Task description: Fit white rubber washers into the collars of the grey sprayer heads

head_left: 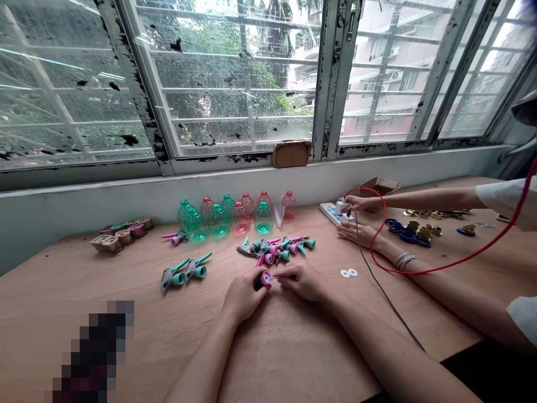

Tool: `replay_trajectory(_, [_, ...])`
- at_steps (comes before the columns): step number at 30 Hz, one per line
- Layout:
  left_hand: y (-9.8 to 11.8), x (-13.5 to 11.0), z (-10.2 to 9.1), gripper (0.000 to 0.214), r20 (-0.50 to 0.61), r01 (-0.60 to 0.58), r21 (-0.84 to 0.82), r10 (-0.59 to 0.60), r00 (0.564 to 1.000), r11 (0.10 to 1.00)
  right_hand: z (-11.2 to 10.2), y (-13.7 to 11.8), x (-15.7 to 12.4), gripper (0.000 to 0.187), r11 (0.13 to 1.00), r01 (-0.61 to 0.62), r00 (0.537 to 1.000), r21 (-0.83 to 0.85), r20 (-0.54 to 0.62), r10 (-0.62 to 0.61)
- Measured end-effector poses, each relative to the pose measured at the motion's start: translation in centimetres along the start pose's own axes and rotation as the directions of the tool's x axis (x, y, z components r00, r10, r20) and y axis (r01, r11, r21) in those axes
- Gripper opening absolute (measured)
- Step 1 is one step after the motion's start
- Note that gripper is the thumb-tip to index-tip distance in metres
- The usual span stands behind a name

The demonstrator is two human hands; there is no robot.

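Observation:
My left hand [243, 294] is closed around a small spray-nozzle head with a pink cap [264, 278], held just above the wooden table [146, 330]. My right hand [302, 280] pinches a thin tube at the pink cap's open end. Just beyond my hands lies a pile of grey spray heads [277, 249] with pink and teal caps. To the left lie two grey spray heads with teal caps [184, 271].
Several small green and pink bottles [235, 215] stand by the wall. Small boxes [119, 234] sit far left. On the right, another person's hands [356, 221] work at a power strip [333, 212] with a red cable [419, 268]. Two white rings [349, 273] lie nearby.

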State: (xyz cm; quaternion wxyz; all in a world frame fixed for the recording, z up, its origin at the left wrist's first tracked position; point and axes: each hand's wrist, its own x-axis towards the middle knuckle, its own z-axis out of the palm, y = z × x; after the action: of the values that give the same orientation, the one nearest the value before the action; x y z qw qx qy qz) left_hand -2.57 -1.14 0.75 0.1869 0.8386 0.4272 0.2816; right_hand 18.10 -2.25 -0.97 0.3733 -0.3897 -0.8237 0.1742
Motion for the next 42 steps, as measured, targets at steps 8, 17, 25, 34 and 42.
replay_trajectory(8, [-0.1, 0.1, 0.0, 0.031, 0.003, -0.003, -0.007, 0.003, 1.0, 1.0, 0.0, -0.1, 0.0, 0.026, 0.999, -0.026, 0.999, -0.021, 0.021, 0.026])
replay_trajectory(17, [-0.3, 0.1, 0.1, 0.031, 0.0, -0.014, -0.009, 0.014, 1.0, 1.0, -0.1, -0.2, -0.1, 0.026, 0.999, -0.006, 1.0, -0.033, -0.025, 0.005])
replay_trajectory(25, [-0.1, -0.1, 0.0, 0.033, 0.018, 0.011, 0.048, -0.012, 1.0, 0.999, 0.1, -0.7, 0.0, 0.018, 0.954, -0.109, 0.99, -0.28, -0.118, 0.078])
replay_trajectory(34, [0.8, -0.2, -0.4, 0.016, 0.079, -0.032, 0.271, 0.011, 0.997, 0.962, -0.2, -3.3, 0.3, 0.029, 0.756, -0.032, 0.996, -0.654, 0.046, 0.081])
replay_trajectory(42, [0.2, -0.4, -0.3, 0.017, 0.16, -0.206, 0.054, 0.196, 0.968, 0.977, -0.4, -2.7, -0.3, 0.019, 0.847, 0.034, 0.991, -0.531, 0.129, 0.042])
